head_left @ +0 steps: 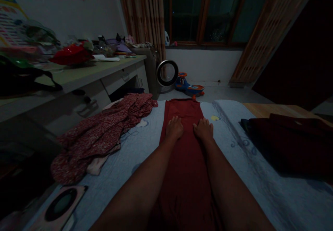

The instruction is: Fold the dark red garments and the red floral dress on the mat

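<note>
A long dark red garment (186, 168), probably trousers folded lengthwise, lies stretched over a light blue bed sheet (140, 147). My left hand (174, 127) rests flat on its left side, fingers pointing away from me. My right hand (204, 129) lies on its right edge with the fingers spread. Both palms press down on the cloth without gripping it. The near end of the garment runs down between my forearms, and its lowest part is dim.
A crumpled red patterned garment (104, 134) lies to the left, and a dark folded stack of clothes (293, 140) to the right. A cluttered desk (104, 69) borders the left. Beyond the bed are a washing machine with its round door (167, 73) ajar and a ride-on toy (188, 87).
</note>
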A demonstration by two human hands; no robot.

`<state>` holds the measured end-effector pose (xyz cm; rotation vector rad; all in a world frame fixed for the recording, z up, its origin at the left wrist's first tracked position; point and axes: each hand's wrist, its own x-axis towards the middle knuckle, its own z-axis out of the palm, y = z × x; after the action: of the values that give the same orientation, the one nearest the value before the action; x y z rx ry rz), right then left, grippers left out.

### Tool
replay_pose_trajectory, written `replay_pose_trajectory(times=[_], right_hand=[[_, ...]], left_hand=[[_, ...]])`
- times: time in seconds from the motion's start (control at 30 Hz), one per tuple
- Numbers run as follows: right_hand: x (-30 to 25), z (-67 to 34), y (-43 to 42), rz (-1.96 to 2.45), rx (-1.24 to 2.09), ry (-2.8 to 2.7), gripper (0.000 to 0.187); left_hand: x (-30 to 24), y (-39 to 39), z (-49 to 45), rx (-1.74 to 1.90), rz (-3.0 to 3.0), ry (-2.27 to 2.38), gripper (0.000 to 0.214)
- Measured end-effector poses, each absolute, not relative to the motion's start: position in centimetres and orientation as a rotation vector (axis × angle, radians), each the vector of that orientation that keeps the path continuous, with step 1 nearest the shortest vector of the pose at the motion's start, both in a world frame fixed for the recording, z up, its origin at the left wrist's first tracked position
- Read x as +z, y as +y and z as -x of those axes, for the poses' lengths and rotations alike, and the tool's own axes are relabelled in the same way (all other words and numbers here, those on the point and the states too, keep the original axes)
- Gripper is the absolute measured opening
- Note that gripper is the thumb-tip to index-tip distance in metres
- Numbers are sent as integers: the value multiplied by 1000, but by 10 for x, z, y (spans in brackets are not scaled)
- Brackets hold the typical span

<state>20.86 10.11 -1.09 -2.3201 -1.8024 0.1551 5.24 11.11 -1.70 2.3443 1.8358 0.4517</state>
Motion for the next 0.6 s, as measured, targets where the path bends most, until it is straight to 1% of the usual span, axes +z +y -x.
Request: replay_pose_trajectory(times=[0.1,0.17,0.23,0.33,0.47,0.6], right_hand=[[-8,-202,100,2040,36,-1930,61],[-7,-195,100,1804,105,-2103,58],[-9,-189,98,1695,244,-2229,54],[-11,-184,95,1763,351,-2260,52],[-9,-181,93,1896,348,-2198,52],[-8,-180,93,1888,356,-2163,53]], left_hand=[[-20,114,-52,462,-2357,1840,51],[-21,116,-52,456,-2370,1825,49],[-23,117,-51,452,-2384,1791,49],[-25,119,-48,462,-2382,1757,48],[-28,122,-45,511,-2381,1688,47],[-31,131,-41,553,-2457,1480,48]])
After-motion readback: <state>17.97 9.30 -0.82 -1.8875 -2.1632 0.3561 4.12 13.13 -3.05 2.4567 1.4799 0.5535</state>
